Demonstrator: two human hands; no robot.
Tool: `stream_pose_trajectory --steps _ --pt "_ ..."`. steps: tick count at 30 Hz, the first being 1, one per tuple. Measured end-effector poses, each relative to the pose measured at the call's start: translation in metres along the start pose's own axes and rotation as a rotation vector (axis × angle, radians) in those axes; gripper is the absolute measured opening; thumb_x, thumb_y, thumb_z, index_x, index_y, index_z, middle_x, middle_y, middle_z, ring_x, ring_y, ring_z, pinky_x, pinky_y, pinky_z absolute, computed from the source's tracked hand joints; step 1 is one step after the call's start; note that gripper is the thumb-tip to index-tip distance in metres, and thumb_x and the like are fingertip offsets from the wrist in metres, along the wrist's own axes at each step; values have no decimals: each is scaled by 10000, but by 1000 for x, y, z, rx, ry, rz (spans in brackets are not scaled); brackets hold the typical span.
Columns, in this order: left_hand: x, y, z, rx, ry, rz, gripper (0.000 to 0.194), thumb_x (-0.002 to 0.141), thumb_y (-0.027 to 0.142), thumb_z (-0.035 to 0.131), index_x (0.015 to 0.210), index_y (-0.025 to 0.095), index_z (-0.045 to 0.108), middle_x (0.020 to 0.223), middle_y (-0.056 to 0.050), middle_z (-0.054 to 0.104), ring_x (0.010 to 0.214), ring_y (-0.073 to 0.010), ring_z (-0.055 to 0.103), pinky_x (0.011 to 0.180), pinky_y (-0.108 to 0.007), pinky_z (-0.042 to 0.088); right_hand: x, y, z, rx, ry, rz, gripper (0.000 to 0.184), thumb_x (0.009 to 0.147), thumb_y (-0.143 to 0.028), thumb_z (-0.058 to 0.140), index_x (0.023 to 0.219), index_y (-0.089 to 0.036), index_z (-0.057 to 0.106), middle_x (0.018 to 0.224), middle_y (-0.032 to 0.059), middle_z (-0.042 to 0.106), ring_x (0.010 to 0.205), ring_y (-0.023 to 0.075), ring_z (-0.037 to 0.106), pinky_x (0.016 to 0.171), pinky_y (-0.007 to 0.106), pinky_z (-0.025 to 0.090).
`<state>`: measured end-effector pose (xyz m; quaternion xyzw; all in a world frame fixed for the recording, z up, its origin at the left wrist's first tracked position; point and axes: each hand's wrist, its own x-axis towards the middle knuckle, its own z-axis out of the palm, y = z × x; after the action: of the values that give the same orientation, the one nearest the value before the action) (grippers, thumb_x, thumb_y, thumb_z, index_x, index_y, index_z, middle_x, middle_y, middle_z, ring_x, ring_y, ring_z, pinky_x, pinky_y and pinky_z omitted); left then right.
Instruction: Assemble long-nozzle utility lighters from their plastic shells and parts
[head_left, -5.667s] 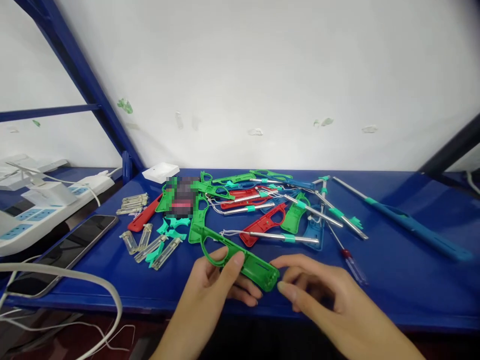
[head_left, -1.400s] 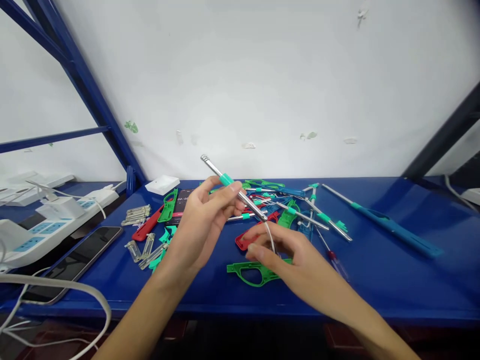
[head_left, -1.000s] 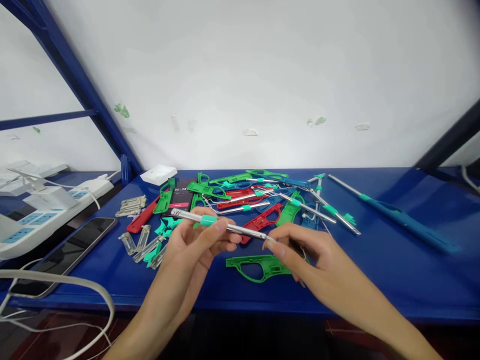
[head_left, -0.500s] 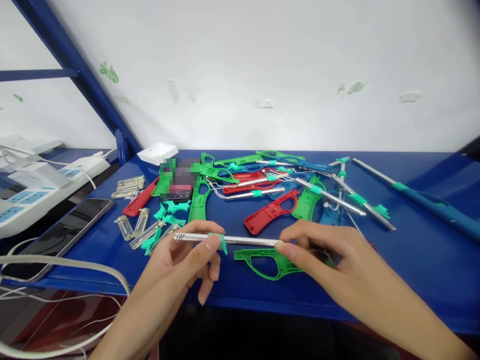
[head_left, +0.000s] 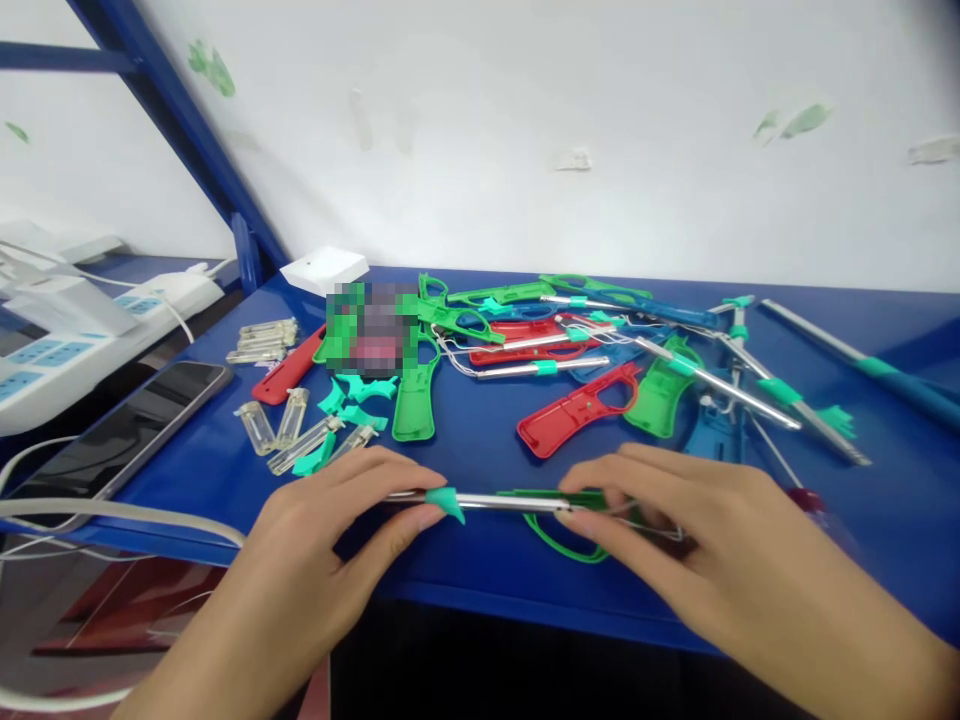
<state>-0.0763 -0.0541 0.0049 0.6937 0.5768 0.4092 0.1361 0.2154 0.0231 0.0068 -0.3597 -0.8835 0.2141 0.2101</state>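
Observation:
A thin silver metal tube [head_left: 510, 503], like the barrel of a long-neck lighter, lies level between my two hands. My left hand [head_left: 352, 525] pinches it with thumb and fingertips where a teal plastic trigger piece [head_left: 448, 502] sits around it; the tube's left end is partly hidden by the fingers. At the tube's right end, my right hand [head_left: 660, 520] is closed in a pinch, with thin pale wires [head_left: 660, 529] running under its fingers. Below and behind the tube, a green lighter shell half [head_left: 577, 557] rests on the blue table, partly covered by my right hand.
Red [head_left: 574, 410] and green shell halves [head_left: 415, 400], and several tubes with teal pieces [head_left: 724, 384], crowd the blue table [head_left: 465, 570]. Clear fuel tanks [head_left: 259, 428] and loose teal triggers [head_left: 364, 415] lie left, near a phone [head_left: 142, 430], white cable [head_left: 150, 515] and power strip [head_left: 67, 370].
The tube has come down slightly and its left end has gone behind my left fingers. My left hand's lower fingers have curled out of sight. The camera view has shifted.

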Motion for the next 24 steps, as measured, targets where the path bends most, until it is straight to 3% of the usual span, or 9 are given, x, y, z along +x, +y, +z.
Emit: stream_pose_trajectory --steps 5,10,16,24 --pt "-3 -8 -3 105 8 89 80 1027 379 815 1023 346 888 978 21 862 865 -171 832 829 -188 584 -1 1 6 -106 22 -85 140 1160 -414 592 1133 -352 714 1105 -18 790 784 196 783 713 345 615" --pt "-4 -11 -7 106 33 69 89 1013 413 822 1005 364 896 980 22 872 886 -216 823 892 -248 600 -3 6 5 -144 -4 -91 132 1168 -410 576 1194 -386 703 1185 -26 752 846 189 784 642 334 575" --pt "-7 -13 -12 102 36 40 101 1004 424 805 1006 389 900 985 33 875 840 -242 818 970 -316 610 1 5 3 -163 0 -144 167 1180 -401 552 1160 -364 714 1196 -3 736 929 192 777 689 327 581" --pt "-14 -22 -23 149 26 66 86 1002 400 819 1053 390 888 1023 46 856 902 -199 789 922 -218 578 9 -1 6 -206 -56 -197 226 1193 -384 495 1134 -361 712 1222 12 708 974 218 783 750 370 636"
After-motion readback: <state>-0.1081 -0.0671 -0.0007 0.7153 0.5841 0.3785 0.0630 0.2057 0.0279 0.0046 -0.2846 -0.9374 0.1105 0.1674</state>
